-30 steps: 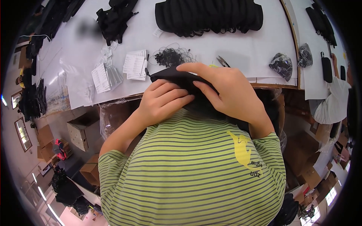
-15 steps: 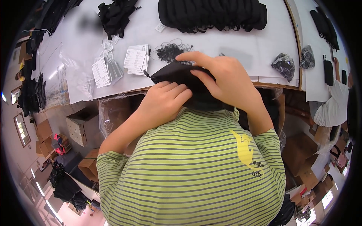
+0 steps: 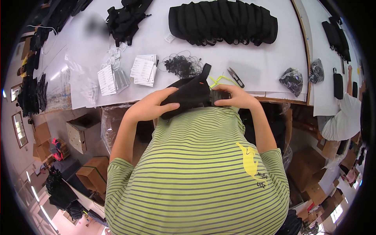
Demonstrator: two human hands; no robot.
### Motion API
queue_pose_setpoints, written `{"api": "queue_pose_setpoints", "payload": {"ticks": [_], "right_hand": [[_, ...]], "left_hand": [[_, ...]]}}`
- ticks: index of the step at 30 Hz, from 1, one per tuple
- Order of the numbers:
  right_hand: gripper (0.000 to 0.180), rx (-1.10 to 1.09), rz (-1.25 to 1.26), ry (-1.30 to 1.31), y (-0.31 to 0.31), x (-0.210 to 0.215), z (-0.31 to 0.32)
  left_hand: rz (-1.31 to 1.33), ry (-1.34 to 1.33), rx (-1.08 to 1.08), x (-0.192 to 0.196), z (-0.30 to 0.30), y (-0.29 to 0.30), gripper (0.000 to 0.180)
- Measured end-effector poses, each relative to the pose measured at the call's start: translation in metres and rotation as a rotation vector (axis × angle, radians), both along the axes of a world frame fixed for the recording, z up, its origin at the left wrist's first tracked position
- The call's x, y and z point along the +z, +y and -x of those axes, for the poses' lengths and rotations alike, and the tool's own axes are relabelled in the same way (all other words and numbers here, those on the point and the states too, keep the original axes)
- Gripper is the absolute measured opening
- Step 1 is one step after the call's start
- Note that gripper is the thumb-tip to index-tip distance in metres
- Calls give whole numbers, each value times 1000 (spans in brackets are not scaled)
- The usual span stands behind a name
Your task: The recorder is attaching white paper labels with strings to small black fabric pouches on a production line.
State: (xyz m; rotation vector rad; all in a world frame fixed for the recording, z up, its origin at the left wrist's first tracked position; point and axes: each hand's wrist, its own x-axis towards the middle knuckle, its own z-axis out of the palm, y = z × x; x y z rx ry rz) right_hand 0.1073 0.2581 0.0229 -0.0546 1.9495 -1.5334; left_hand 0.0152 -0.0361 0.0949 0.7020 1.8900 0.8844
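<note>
A black fabric pouch (image 3: 190, 92) is held at the table's near edge, close to my chest. It has a small orange tab and a short strap (image 3: 206, 70) sticking up at its far end. My left hand (image 3: 154, 103) grips the pouch's left side, thumb on top and fingers partly hidden beneath the cloth. My right hand (image 3: 237, 97) pinches the dark right end of the pouch between thumb and fingers. Just beyond the right hand lie yellow-green cords (image 3: 221, 80) and black-handled thread snips (image 3: 236, 77). A tangle of black strings (image 3: 182, 66) sits beyond the pouch.
White printed cards (image 3: 143, 69) and tags in clear sleeves (image 3: 113, 80) lie to the left. A row of black pouches (image 3: 223, 21) and black straps (image 3: 127, 23) lie farther back. A plastic-wrapped black bundle (image 3: 291, 80) is at right; another person's sleeve (image 3: 342, 117) shows beyond.
The pouch has been turned, and its strap and orange tab now show. My right hand has come down to its right end; my left has shifted left. The snips and cords are uncovered.
</note>
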Motion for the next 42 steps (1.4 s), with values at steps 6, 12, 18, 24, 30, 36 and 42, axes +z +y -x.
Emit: {"api": "queue_pose_setpoints", "payload": {"ticks": [6,12,18,24,30,36,42], "right_hand": [[37,-275,-5,-19,-1,-21,-6],[42,-530,544,-165,41,11,-8],[50,-341,1552,120,49,-38,-1],[39,-1094,1587,62,33,-6,45],[32,-1322,1239,-374,-25,4,60],[39,-925,1225,-224,-33,-23,42],[36,-1120,623,-570,-56,5,54]], "left_hand": [[-75,-242,27,-7,1,1,54],[56,-282,153,-12,4,-7,48],[77,-303,88,3,8,9,38],[-73,-101,-19,25,-3,34,34],[-173,59,-198,24,-4,48,28],[-168,47,-200,30,-5,50,25],[-201,65,-173,26,-6,48,24]]}}
